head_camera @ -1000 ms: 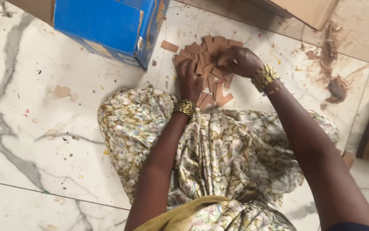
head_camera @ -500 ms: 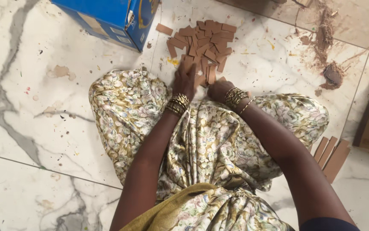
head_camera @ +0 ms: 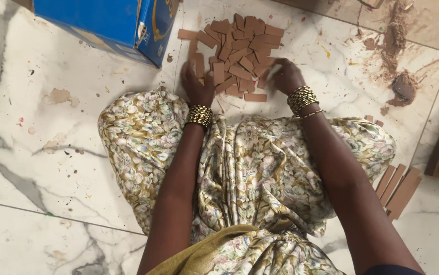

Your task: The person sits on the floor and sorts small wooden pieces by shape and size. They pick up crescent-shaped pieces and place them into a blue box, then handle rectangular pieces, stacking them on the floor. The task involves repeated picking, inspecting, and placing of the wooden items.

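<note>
The person sits on the marble floor [head_camera: 51,168], knees covered by a floral cloth [head_camera: 260,173], both arms stretched forward to a heap of small brown rectangular pieces [head_camera: 237,51] lying on the tiles just beyond the knees. The left hand [head_camera: 196,84] rests flat and spread at the near left edge of the heap, palm down, fingers touching the nearest pieces; it grips nothing that I can see. A stack of gold and dark bangles [head_camera: 199,115] sits on that wrist. The right hand [head_camera: 285,76] is at the near right edge of the heap, fingers curled down onto the pieces; whether it actually pinches one I cannot tell, since the fingertips are hidden behind the knuckles. Gold bangles [head_camera: 302,98] circle the right wrist too.

Beyond the left hand and a little to its outer side stands a blue cardboard box [head_camera: 107,25], its corner close to the heap. Well off to the outer side of the right hand there is a smear of reddish-brown dust [head_camera: 400,84] on the tiles. Nearer the person, beside the right forearm, a few longer brown strips [head_camera: 400,188] lie side by side against the edge of the cloth.
</note>
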The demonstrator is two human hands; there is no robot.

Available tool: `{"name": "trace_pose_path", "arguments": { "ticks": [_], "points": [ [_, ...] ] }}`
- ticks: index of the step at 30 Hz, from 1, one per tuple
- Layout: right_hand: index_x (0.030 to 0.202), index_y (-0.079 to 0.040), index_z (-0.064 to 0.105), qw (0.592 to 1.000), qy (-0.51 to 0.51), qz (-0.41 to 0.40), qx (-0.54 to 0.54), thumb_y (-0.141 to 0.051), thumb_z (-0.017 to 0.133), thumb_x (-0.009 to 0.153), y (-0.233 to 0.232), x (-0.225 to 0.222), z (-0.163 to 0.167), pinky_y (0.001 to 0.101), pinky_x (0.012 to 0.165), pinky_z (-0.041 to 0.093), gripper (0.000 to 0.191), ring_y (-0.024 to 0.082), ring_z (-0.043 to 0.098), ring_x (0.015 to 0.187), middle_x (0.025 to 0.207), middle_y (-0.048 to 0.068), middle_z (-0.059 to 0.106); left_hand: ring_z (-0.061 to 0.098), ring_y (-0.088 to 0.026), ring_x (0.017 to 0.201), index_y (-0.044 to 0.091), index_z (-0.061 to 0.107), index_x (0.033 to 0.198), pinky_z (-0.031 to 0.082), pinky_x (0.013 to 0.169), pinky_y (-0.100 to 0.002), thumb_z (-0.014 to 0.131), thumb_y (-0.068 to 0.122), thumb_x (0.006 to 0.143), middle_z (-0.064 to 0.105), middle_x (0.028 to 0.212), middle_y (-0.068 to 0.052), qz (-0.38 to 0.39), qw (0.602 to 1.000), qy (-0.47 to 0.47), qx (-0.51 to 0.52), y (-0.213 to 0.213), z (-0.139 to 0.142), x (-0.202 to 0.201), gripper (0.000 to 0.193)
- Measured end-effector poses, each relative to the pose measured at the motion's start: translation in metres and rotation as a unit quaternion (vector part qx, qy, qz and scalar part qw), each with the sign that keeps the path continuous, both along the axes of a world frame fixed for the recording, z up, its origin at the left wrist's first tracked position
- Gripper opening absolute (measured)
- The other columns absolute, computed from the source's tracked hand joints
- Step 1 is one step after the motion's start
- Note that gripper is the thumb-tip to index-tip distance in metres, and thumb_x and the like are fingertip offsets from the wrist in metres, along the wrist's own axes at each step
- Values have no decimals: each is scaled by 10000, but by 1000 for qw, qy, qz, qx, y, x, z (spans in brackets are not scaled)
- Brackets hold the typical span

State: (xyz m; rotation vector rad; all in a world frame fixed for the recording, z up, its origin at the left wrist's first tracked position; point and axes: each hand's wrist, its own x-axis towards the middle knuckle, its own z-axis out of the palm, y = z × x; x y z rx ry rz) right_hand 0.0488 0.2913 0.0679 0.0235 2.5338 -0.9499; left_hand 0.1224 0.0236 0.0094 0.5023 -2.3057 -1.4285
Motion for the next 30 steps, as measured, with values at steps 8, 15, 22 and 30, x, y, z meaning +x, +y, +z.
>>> {"name": "trace_pose_path", "arguments": {
  "ticks": [8, 15, 22, 30],
  "points": [
    [1227, -97, 649, 975, -35, 95, -196, -15, 561, 997, -16, -7, 23, 314, 862, 626, 259, 169, 752, 946, 1126, 105, 727, 601, -309, 1304, 72, 480, 1459, 511, 1106, -428, 678, 231, 975, 560, 1449, -163, -35, 983, 58, 169, 7, 17, -1, 546],
    [1151, -276, 756, 897, -74, 377, 217, -117, 579, 922, -36, 31, 23, 422, 1021, 532, 330, 202, 676, 1132, 1240, -18, 730, 492, -271, 1398, 87, 538, 1412, 467, 1151, -427, 732, 180, 973, 514, 1471, -131, 47, 997, 33, 54, 2, 4, -1, 488],
    [1292, -137, 687, 939, 221, 260, -37, 125, 490, 862, -50, 25, 43, 399, 1051, 514, 540, 286, 596, 1299, 1383, 81, 656, 520, -217, 1399, 70, 487, 1470, 513, 1126, -370, 693, 128, 997, 523, 1506, -106, -1, 957, 64, 284, 5, 8, 0, 519],
    [1361, -9, 619, 929, 335, 160, -3, 182, 453, 784, -9, -42, -4, 441, 1105, 463, 630, 352, 530, 1294, 1351, 232, 611, 647, -214, 1231, 31, 552, 1378, 576, 987, -334, 672, 147, 997, 614, 1396, -114, 8, 961, 40, 275, 9, -17, -4, 416]
  ]
}}
